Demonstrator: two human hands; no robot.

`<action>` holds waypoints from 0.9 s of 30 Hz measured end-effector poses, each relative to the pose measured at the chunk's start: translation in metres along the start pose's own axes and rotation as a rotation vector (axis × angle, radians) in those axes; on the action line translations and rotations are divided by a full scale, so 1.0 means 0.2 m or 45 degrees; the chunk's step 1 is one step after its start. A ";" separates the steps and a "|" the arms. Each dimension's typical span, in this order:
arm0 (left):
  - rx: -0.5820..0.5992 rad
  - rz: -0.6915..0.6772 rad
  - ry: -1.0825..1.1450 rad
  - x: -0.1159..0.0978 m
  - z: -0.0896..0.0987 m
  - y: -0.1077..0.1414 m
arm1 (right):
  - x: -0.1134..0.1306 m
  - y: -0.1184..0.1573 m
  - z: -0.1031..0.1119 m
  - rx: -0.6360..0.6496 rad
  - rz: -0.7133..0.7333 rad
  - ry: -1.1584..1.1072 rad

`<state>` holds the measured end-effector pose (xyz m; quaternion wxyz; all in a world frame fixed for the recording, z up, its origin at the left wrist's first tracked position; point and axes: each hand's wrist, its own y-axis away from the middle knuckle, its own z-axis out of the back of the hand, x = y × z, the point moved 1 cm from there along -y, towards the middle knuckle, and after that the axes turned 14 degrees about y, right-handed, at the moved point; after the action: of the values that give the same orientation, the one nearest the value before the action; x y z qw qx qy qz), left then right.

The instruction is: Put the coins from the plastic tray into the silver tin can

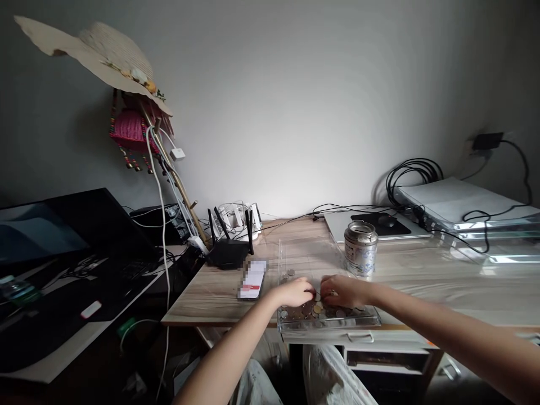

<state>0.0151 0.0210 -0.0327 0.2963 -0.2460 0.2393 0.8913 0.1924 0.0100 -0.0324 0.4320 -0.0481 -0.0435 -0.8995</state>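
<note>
Sitting low in the middle of the frame: a clear tray full of coins. Left hand curling over the pile, fingers pinching at coins. Right hand just beside it, also pinching, though blurry. Standing behind, upper right of the hands: a tin can. Best going slowly, picking one coin each time, keeping fingers low inside the tray.

Head camera looks forward and down over the desk
</note>
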 end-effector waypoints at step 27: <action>-0.001 0.425 0.260 -0.05 -0.06 0.09 | 0.01 0.04 0.03 0.458 -0.142 0.345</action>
<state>0.0142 -0.0031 -0.0296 0.1184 -0.2923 0.3052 0.8986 0.1983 0.0046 -0.0261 0.3849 0.1535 -0.1473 -0.8981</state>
